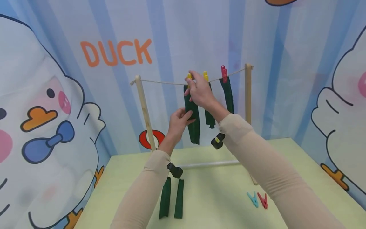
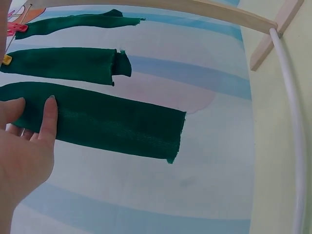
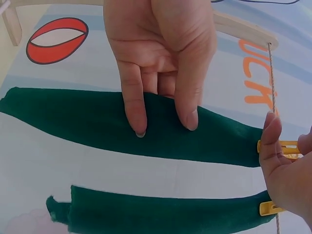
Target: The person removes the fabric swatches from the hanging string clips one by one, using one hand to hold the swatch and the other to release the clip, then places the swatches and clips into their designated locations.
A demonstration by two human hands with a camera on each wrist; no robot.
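A dark green cloth strip (image 1: 194,132) hangs from the line (image 1: 164,83) under a yellow clothespin (image 3: 288,146). At that clothespin, my right hand (image 1: 200,91) pinches its handles between thumb and fingers. Lower down, my left hand (image 1: 178,123) holds the strip midway, thumb and index finger across the front, other fingers behind. Just to the right hangs a second green strip (image 2: 63,66) under another yellow clothespin (image 1: 205,75). Farther right, a third green strip (image 1: 228,95) is held on the line by a red clothespin (image 1: 224,74).
Wooden posts (image 1: 248,95) carry the line at both ends, with a white rod (image 1: 210,164) between them near the table (image 1: 217,194). Two green strips (image 1: 165,201) lie at the front; a blue clothespin (image 1: 253,199) and a red clothespin (image 1: 263,201) lie front right. A duck-print backdrop (image 1: 183,31) stands behind.
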